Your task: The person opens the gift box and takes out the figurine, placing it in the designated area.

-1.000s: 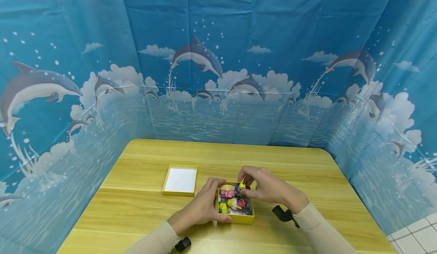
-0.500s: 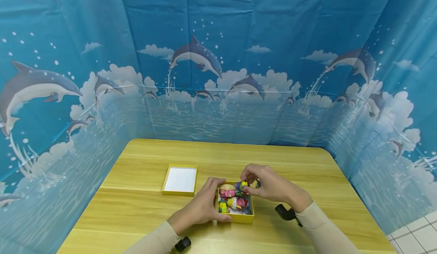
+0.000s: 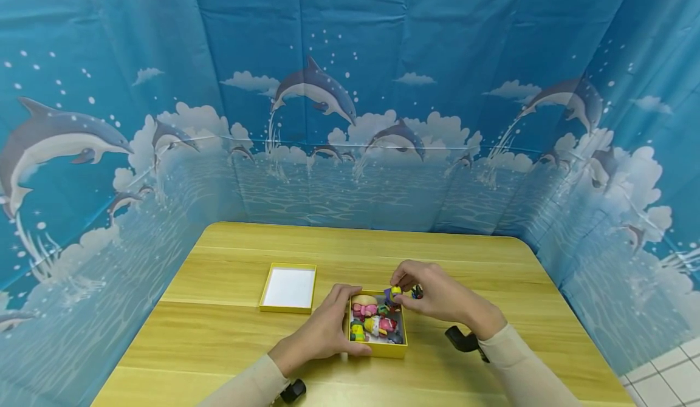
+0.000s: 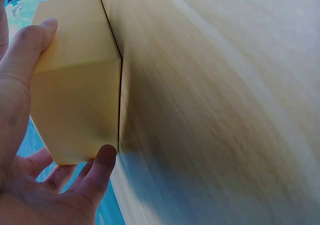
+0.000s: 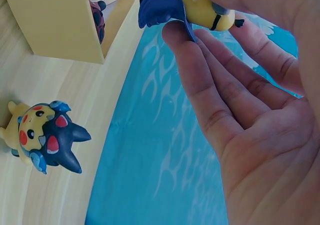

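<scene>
My left hand (image 3: 322,328) holds the yellow box (image 3: 389,351), thumb on its near side and fingers on the far side; the left wrist view shows the box's outer walls (image 4: 77,112) between thumb and fingers. Several small toy figurines lie inside, among them a pink one (image 3: 365,310), a yellow-and-green one (image 3: 358,332) and a white-and-red one (image 3: 381,325). At the box's far right corner, my right hand (image 3: 437,294) pinches a yellow minion figurine (image 5: 205,10) with a blue cape, raised above the rim.
A Pikachu-like figurine (image 5: 42,135) with a dark blue hood lies on the table just right of the box, partly behind my right hand in the head view. A shallow yellow lid (image 3: 288,287), white inside, lies to the left. A dolphin-print curtain (image 3: 350,188) surrounds the wooden table (image 3: 229,285).
My right hand has lifted the minion figurine out of the box's far right corner, moving slightly up and right. The left hand and the box have stayed in place.
</scene>
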Tool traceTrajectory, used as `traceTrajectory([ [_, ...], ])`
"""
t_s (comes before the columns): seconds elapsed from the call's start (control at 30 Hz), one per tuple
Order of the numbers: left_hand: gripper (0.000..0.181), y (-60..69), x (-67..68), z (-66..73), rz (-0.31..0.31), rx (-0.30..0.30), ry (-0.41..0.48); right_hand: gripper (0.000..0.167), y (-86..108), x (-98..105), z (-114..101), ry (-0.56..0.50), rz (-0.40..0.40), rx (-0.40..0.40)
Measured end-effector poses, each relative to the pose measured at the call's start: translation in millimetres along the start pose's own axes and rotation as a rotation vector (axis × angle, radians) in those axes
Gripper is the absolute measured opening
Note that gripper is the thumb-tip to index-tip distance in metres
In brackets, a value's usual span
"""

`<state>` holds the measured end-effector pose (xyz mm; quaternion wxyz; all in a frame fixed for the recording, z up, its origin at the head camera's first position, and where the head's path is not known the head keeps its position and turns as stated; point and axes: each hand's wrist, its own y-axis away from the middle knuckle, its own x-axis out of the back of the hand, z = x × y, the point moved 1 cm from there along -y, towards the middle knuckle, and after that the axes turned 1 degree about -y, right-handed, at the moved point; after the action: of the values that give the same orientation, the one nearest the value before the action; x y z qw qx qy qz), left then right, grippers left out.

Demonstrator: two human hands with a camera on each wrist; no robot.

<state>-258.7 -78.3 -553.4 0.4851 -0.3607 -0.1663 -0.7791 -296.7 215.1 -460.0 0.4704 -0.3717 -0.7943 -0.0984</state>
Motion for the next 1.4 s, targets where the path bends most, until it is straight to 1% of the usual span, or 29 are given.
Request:
traceTrajectory([
  [0.47, 0.129, -0.1, -1.4, -3.1, -0.005, 0.004, 0.001, 0.019, 6.5, 4.7, 7.0, 0.022, 0.036, -0.006],
  [0.87, 0.128, 0.2, -0.4, -1.9, -0.016, 0.037, 0.009, 0.019, 16.0, 11.3, 14.3, 0.035, 0.066, -0.007],
  [1.17, 0.130, 0.7, -0.7, -2.0, -0.002, 0.005, -0.009, 0.019, 22.7, 18.5, 20.5, 0.051, 0.095, -0.024],
  [1.4, 0.129, 2.0, -1.8, -2.4, -0.008, 0.010, -0.004, 0.018, 29.4, 21.3, 25.8, 0.059, 0.097, -0.063],
])
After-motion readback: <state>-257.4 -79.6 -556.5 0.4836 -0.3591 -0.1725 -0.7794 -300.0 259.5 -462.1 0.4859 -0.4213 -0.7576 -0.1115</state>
